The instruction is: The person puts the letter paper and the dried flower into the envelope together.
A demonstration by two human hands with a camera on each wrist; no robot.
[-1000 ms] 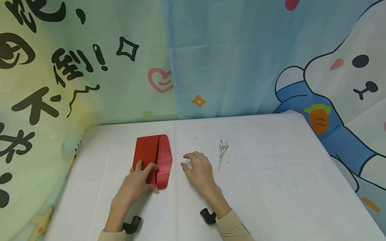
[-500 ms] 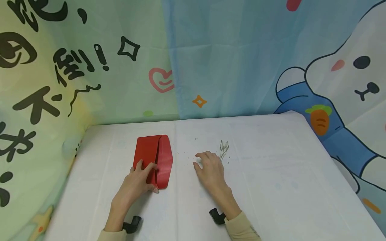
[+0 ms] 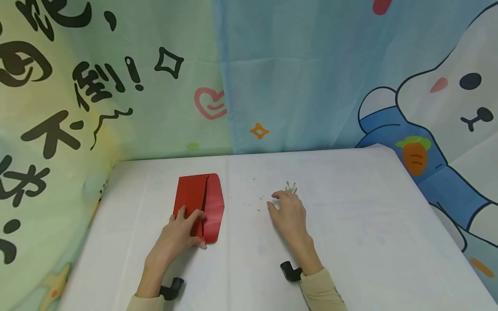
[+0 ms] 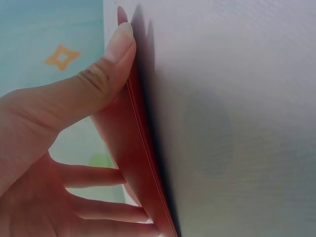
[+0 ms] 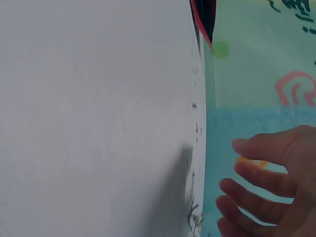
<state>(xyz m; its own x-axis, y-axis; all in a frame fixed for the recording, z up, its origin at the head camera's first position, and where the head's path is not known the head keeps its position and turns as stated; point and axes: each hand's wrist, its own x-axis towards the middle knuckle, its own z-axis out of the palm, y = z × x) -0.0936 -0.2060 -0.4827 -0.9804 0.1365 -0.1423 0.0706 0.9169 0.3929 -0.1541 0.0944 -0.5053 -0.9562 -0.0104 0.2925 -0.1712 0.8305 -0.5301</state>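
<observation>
A red envelope (image 3: 191,190) lies on the white-covered table, its flap folded out to the right and a dark slit along its opening. My left hand (image 3: 176,235) rests on its near part with spread fingers. In the left wrist view the thumb (image 4: 120,43) lies along the envelope's edge and the other fingers touch its red face. Farther right, my right hand (image 3: 289,211) is over a small dried flower sprig (image 3: 292,187), covering its stem. The right wrist view shows that hand (image 5: 276,182) raised off the table, its fingers loosely bent around nothing.
Tiny dried crumbs (image 3: 260,198) lie scattered between the envelope and the sprig. A black wrist mount (image 3: 171,289) sits under the left wrist, another (image 3: 291,272) beside the right. A printed cloth backdrop (image 3: 292,77) stands behind the table's far edge.
My right hand has moved rightward from beside the envelope to over the sprig, now hiding its lower part. The left hand stays on the envelope.
</observation>
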